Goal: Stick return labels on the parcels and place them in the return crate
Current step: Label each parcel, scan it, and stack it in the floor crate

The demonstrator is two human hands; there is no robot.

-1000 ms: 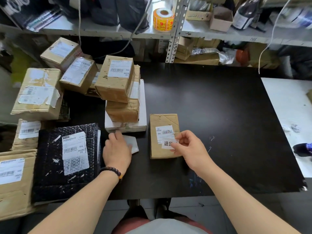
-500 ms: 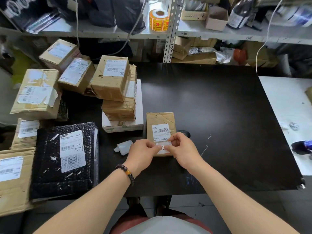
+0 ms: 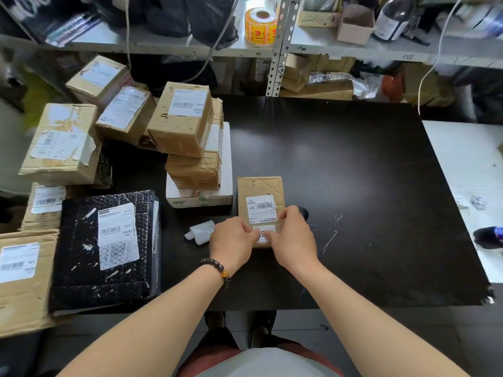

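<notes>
Grip: both narrow, fingers curled. My left hand (image 3: 234, 240) and right hand (image 3: 292, 240) pinch the small white return label (image 3: 265, 233) at its two ends and hold it down on the near end of the small flat brown cardboard parcel (image 3: 258, 186). The label sits just below the parcel's white shipping label (image 3: 261, 206). The parcel lies flat on the black tabletop (image 3: 353, 172), just right of the white box (image 3: 200, 198) with stacked brown cartons.

Progress, my read: label on this parcel is going down, not yet smoothed or released. The parcel is not yet in the crate; no crate in view. Many parcels are left at my left, including the black bubble mailer (image 3: 109, 248), none showing a return label that I can see.

Versus a second ago: my left hand was over by the curled white backing scrap (image 3: 200, 232), and only the right held the label. Now both are on it. The parcel has barely shifted.
</notes>
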